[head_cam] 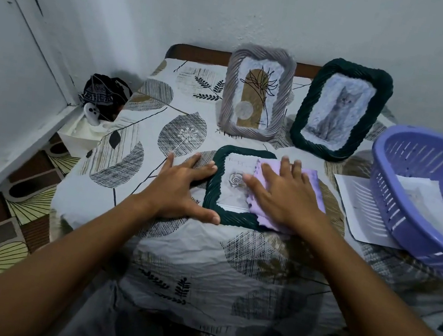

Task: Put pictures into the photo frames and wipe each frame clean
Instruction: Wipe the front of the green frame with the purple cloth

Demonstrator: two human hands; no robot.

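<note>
- Leftmost, a dark bundle (102, 94) sits in the corner by the wall.
- Left hand (183, 188): fingers spread flat, resting on the leaf-print worktop cloth (134, 132) and touching the left edge of the flat green frame (212, 192).
- Green frame lies face up at centre; rose picture (237, 181) inside.
- Right hand (284, 196): fingers straight, pressing a lilac cloth (265, 174) onto the frame's right half.
- Behind: grey frame (256, 93), then cat frame (342, 110), both upright.
- Far right: purple basket (413, 212) over loose paper (357, 204).

I noted open cloth (145, 134) left; two upright frames (256, 93) behind and basket (421, 196) right blocked passage.
</note>
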